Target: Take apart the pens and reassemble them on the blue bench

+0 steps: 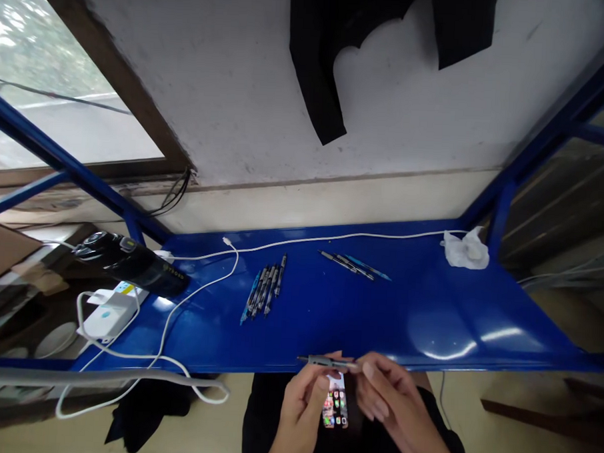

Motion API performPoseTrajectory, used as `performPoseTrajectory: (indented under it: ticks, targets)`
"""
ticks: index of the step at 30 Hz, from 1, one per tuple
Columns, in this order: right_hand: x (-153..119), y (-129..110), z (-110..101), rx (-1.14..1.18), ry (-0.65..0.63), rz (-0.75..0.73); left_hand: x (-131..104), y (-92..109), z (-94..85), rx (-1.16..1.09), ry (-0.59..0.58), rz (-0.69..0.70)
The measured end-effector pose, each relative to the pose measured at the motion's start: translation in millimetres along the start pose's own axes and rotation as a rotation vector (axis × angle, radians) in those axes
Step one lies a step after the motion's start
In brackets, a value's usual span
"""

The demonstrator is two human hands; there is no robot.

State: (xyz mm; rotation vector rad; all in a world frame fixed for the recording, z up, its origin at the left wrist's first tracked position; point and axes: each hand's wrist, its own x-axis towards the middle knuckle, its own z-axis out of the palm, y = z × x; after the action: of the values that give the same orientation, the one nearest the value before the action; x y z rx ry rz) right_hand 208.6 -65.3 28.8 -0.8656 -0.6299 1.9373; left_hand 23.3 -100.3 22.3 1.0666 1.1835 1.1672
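A grey and black pen [321, 361] lies level between my two hands at the shelf's front edge. My left hand [304, 400] is closed on its barrel, thumb below. The fingertips of my right hand [387, 390] pinch its other end; exactly what part they hold is hidden. Below the pen, a phone [336, 408] with a lit screen of app icons rests at my lap. Several pens [265, 288], mostly black and grey with a blue one, lie bunched on the blue shelf [317, 327]. Three more pens [353, 264] lie further right, one of them blue.
A black bottle [140, 266] stands at the left beside a white power strip [113, 312]. White cable [173, 314] loops over the left edge, and another runs along the back. Crumpled white tissue [465, 250] sits at the right rear. Blue metal posts [503, 202] flank the shelf.
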Motion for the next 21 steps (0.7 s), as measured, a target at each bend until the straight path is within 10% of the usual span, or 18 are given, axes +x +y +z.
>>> performPoseTrajectory:
  ticks: [5,12,21]
  targets:
    - [16.3,-42.9,-6.1,-0.015,0.221,-0.323,-16.6,-68.8,-5.3,0.088,-0.094,-0.201]
    - [78.6,-84.7,29.9,0.358,0.027,-0.281,22.6,-177.5,-24.1,0.884,-0.185,-0.526]
    - [219.0,-127.5,55.5,0.598,-0.285,-0.122,49.5,-202.7,-28.0,0.747,-0.2,-0.578]
